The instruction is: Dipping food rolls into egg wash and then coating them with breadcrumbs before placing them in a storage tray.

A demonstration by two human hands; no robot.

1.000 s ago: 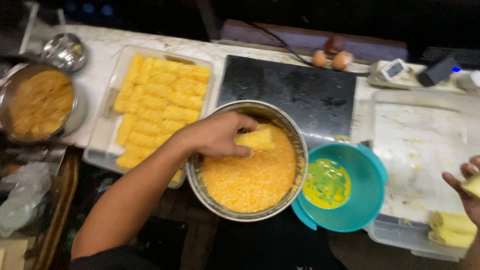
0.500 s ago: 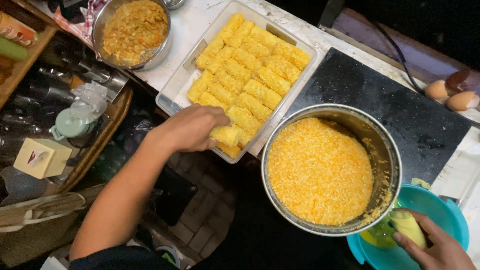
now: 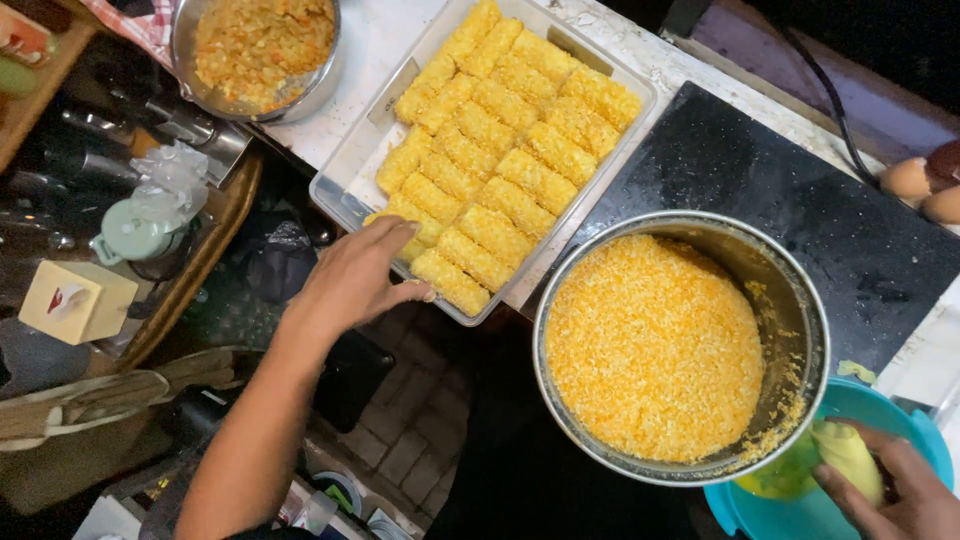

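**Hand Positions at the Breading Station**

The left hand [image 3: 355, 280] is extended over the near corner of the clear rectangular tray [image 3: 345, 180]. Its fingers are bent down onto a breaded roll [image 3: 400, 238] at that corner; the roll is mostly covered by the hand, and whether it is gripped or only touched cannot be told. The forearm is seen running from the lower left of the view up to the tray.

The right hand [image 3: 890, 490] is located at the lower right edge of the view, inside the teal plastic bowl [image 3: 925, 425]. A pale, wet, uncoated roll [image 3: 848, 455] is grasped between its fingers, and yellow-green liquid is visible beneath the roll in the bowl.

The tray is filled with breaded rolls laid side by side in slanted rows, all coated in orange-yellow crumbs. The tray is set on a white counter [image 3: 385, 40], with its near corner projecting past the counter edge.

Between the two hands, a round steel bowl [image 3: 790, 290] is positioned, filled with orange-yellow breadcrumbs [image 3: 650, 345]. It is just beside the tray on one side and touches or overlaps the teal bowl on the other. It rests partly on a black slab [image 3: 790, 190].

Beyond the tray, at the upper left, a steel pot [image 3: 320, 85] containing a chopped orange-brown mixture is placed. At the right edge, brown eggs [image 3: 915, 185] are seen beside the slab.
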